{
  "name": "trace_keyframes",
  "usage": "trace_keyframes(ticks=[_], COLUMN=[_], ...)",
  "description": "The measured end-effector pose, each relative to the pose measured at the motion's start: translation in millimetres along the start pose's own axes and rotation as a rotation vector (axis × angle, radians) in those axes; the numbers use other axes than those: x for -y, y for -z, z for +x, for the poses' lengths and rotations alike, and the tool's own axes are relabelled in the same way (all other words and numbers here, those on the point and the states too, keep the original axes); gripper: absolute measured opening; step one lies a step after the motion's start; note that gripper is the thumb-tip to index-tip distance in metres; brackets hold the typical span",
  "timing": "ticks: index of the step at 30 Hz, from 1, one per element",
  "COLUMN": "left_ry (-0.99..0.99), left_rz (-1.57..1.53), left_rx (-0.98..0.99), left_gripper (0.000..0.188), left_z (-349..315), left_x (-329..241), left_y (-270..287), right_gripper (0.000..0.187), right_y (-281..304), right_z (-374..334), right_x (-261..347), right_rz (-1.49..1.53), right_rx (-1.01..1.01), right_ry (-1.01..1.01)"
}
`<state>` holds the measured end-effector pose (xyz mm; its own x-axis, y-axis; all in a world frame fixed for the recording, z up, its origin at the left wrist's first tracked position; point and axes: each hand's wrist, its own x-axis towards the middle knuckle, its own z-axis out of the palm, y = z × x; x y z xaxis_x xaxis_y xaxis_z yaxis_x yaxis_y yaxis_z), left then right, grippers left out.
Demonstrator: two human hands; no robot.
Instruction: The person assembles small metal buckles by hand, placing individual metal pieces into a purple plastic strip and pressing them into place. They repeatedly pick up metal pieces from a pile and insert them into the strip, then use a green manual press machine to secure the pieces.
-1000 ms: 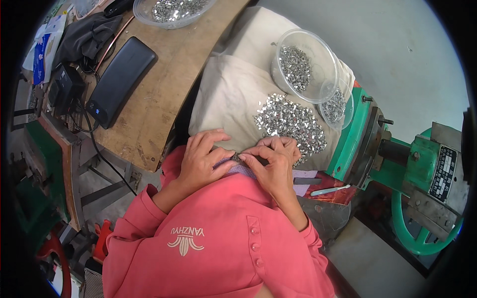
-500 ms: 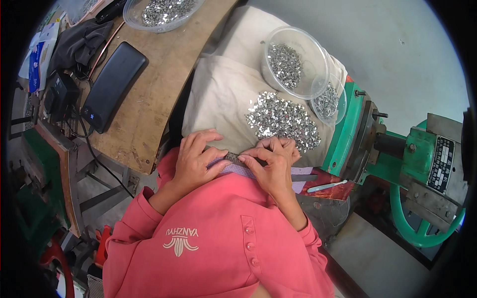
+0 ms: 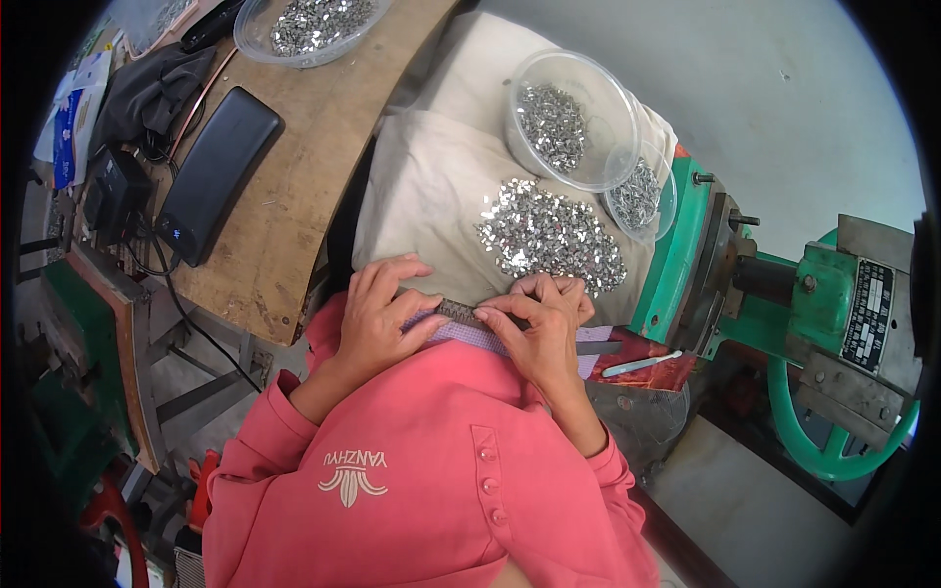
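Observation:
A narrow dark metal strip with fine markings or notches point(image 3: 457, 313) lies level across my lap, at the near edge of the cloth. My left hand point(image 3: 377, 309) pinches its left end between thumb and fingers. At the other end, my right hand point(image 3: 541, 321) grips it with thumb and bent fingers, which hide part of the strip. Under it shows a purple checked cloth point(image 3: 475, 335). Just beyond my right hand, a heap of small shiny metal pieces point(image 3: 549, 235) is spread on the beige cloth point(image 3: 417, 196).
Two clear plastic tubs point(image 3: 619, 118) point(image 3: 669, 206) of metal pieces stand at the cloth's far right. A light-blue handled tool point(image 3: 642, 364) lies right of my hands, near a green machine point(image 3: 823, 294) with a handwheel. On the wooden table point(image 3: 294, 167) at left are a black power bank point(image 3: 221, 176) and another tub point(image 3: 343, 54).
My hands have drawn slightly apart along the strip, so more of it shows between them. The whole scene has shifted a little to the left.

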<state>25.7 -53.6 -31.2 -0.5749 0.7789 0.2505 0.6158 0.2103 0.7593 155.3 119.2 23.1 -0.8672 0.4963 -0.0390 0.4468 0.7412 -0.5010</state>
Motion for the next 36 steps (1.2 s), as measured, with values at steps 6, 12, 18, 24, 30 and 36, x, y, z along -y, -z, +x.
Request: trace_keyframes(ticks=[6, 12, 18, 24, 30, 36], left_ry=[-0.006, -0.008, -0.008, -0.002, 0.001, 0.006], left_rz=[-0.003, -0.008, -0.004, -0.014, -0.015, -0.023], left_rx=[0.007, 0.003, 0.004, 0.005, 0.013, 0.012], left_gripper=[0.022, 0.022, 0.022, 0.022, 0.023, 0.026], left_z=[1, 1, 0, 0, 0, -1], left_x=[0, 0, 1, 1, 1, 3], left_y=[0, 0, 0, 0, 0, -1], right_gripper=[0.014, 0.015, 0.017, 0.017, 0.017, 0.017], right_y=[-2, -1, -3, 4, 3, 7], right_z=[2, -4, -2, -5, -6, -6], right_x=[2, -9, -6, -8, -10, -10], right_rz=[0.001, 0.032, 0.034, -0.012, -0.029, -0.002], right_rx=[-0.026, -0.033, -0.047, -0.049, -0.054, -0.018], right_ry=[0.015, 0.002, 0.004, 0.004, 0.015, -0.017])
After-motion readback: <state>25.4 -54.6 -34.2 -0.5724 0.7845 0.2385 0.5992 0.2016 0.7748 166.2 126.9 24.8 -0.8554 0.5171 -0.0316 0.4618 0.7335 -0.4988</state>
